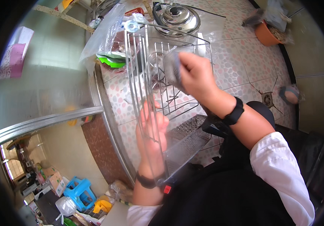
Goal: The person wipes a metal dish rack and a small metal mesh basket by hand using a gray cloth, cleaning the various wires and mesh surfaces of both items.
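Observation:
A metal wire rack [164, 84] stands tilted before me, its long rods rising on the left. My left hand [152, 127] shows behind those rods, its fingers curled around the wires. A perforated metal basket [188, 145] lies at the rack's near end, close to my lap. Bunched in my right hand [198, 75] is a grey cloth [173, 69], blurred and held against or just above the rack's wires. Which wire the cloth touches, I cannot tell.
A steel kettle [176, 18] sits on the tiled floor beyond the rack. Plastic bags [105, 39] and a green packet [111, 60] lie left of it. An orange pot [268, 34] and a floor drain [267, 99] are on the right. At lower left is a blue stool [80, 193].

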`<state>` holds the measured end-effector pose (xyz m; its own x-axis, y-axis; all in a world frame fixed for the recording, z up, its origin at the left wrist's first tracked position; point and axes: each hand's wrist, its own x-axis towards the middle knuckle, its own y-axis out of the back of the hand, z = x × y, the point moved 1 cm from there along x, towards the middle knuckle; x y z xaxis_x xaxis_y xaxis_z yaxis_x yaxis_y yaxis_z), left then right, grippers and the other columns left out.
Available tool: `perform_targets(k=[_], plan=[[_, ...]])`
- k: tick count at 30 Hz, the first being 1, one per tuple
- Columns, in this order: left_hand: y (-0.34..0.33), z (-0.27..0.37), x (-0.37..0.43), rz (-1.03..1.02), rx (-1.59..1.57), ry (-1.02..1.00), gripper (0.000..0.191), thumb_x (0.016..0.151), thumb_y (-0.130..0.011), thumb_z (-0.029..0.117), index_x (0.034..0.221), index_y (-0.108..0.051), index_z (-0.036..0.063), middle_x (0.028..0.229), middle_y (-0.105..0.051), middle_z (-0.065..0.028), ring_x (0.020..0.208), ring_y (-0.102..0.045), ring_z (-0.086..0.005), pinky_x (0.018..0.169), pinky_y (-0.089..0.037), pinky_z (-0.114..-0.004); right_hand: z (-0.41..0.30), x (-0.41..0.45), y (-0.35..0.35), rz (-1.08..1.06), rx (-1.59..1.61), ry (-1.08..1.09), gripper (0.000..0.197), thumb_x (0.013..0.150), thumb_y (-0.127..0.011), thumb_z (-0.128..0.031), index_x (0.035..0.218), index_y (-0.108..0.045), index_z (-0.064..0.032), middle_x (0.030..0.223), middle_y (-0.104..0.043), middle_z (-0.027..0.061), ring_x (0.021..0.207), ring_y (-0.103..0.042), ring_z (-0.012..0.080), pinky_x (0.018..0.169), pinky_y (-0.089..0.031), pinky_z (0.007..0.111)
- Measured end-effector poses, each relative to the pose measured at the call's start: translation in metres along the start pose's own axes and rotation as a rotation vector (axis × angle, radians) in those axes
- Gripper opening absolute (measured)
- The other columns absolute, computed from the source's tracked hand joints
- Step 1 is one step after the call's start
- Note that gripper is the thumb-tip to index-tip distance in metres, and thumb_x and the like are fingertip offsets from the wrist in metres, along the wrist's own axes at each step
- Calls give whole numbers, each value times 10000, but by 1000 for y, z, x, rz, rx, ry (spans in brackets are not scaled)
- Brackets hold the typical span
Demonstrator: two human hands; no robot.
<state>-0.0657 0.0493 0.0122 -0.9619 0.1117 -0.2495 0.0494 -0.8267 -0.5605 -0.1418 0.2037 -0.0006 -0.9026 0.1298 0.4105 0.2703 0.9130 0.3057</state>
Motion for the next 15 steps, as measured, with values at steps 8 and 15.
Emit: perform_targets(k=[8,15], plan=[[16,-6,1,-53,-23,-55,394,887,-438,147,1250,-354,18,1054,-479,-24,677,-415,-40,692,-383,-204,-38,-18,-13,-219,77,-5,91,741,-539,-55,813,-514,-6,727,-543,172,669,-541,351,575,-448,352],[-1,-9,0,128,97,-7,311,882,-433,144,1160,-418,7,1097,-470,-54,979,-478,-133,826,-422,-294,-41,-18,-14,-333,-90,-66,65,752,-506,-47,785,-468,-6,648,-535,198,635,-530,385,525,-417,428]])
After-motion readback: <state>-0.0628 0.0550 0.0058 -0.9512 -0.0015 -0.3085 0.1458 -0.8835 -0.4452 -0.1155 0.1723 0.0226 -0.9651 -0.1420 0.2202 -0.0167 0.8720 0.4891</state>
